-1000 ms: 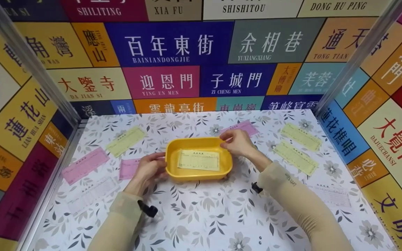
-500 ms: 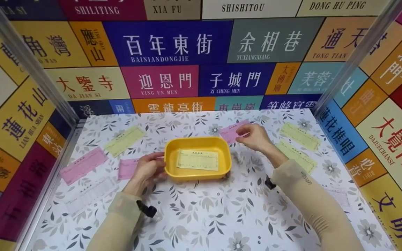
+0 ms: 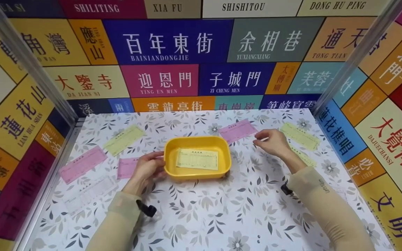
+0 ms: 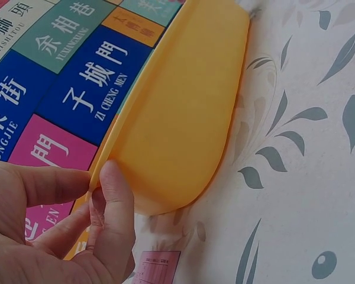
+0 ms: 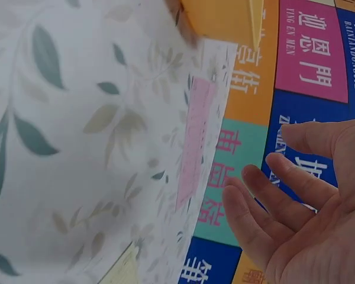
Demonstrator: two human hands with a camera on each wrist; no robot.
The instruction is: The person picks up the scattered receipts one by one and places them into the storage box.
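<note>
A yellow plastic tub (image 3: 197,177) stands mid-table with a pale yellow printed slip (image 3: 196,164) lying flat inside. At its left end my left hand (image 3: 147,169) pinches the rim between thumb and fingers, plain in the left wrist view, where the tub's outer wall (image 4: 183,112) fills the middle. My right hand (image 3: 274,142) is off to the right of the tub, holding nothing, its fingers loosely bent in the right wrist view. Nearest to it are a pink slip (image 3: 236,131) and a yellow-green slip (image 3: 300,136). Another yellow-green slip is mostly hidden behind the right wrist.
Left of the tub lie a yellow-green slip (image 3: 124,139), a pink slip (image 3: 83,165), a pale slip (image 3: 91,196) and a pink slip (image 3: 126,168) partly covered by the left hand. Sign-printed panels (image 3: 168,42) enclose the back and sides of the leaf-patterned tabletop (image 3: 201,216).
My right hand has left the tub's right rim and moved right, past the pink slip, which now shows whole. My left hand stays at the rim; the tub has hardly moved.
</note>
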